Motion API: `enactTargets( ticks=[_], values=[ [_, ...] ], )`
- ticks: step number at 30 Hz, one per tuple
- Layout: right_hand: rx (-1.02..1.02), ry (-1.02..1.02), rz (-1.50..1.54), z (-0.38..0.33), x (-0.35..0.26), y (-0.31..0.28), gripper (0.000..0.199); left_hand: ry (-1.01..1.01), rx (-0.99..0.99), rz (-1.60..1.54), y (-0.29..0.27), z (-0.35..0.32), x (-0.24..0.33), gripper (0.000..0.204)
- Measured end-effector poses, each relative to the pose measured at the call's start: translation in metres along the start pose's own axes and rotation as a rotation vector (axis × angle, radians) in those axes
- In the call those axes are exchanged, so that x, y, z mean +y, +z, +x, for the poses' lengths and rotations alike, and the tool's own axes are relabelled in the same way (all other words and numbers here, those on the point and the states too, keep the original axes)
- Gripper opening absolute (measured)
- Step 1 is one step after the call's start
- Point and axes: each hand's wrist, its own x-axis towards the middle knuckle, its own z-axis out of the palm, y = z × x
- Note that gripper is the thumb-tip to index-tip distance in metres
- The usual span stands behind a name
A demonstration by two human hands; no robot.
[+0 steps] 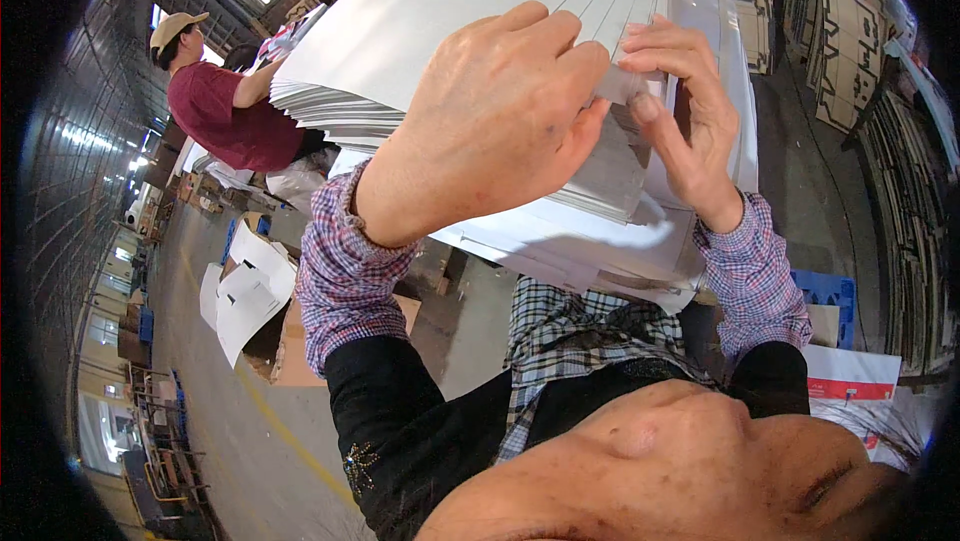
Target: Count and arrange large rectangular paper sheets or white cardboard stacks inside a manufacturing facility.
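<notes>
A tall stack of large white sheets (pixel 380 26), paper or thin card, rises in front of me. Its top sheets are fanned, with their edges spread at the left and along the right. Over the near right corner, my left hand (pixel 490 116) is curled with thumb and forefinger pressed together. Facing it, my right hand (pixel 695 106) has bent fingers and a thumb closing on the same spot. Between the fingertips of both hands is a small pale, translucent strip (pixel 622 88); whether it is tape or a sheet corner, I cannot tell.
A co-worker in a dark red shirt (pixel 215 106) and cap stands at the far left. White and brown cardboard pieces (pixel 255 291) lie on the floor at left. Patterned boards (pixel 840 51) lean at the right, beside stacked boards (pixel 905 231). A blue pallet (pixel 825 291) stands lower right.
</notes>
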Motion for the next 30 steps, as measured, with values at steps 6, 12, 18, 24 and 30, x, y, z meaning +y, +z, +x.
enactTargets(
  ticks=[6, 12, 18, 24, 30],
  values=[
    [0.178, 0.061, 0.017, -0.001, -0.012, 0.013, 0.031, 0.018, 0.146, 0.169, 0.006, 0.006, -0.004, 0.012],
    [-0.007, -0.097, -0.173, 0.0, -0.009, 0.005, 0.028, 0.02, 0.213, 0.257, 0.021, 0.021, 0.002, 0.013],
    [0.003, -0.122, -0.223, 0.002, -0.004, 0.006, 0.028, 0.034, 0.183, 0.19, 0.027, 0.016, 0.0, 0.019],
    [-0.023, -0.179, -0.237, 0.002, 0.0, 0.005, 0.026, 0.007, 0.138, 0.189, 0.017, -0.003, -0.003, 0.013],
    [-0.022, -0.017, -0.028, -0.002, 0.003, -0.002, 0.023, 0.001, 0.043, 0.043, 0.002, -0.002, -0.005, 0.015]
  ],
)
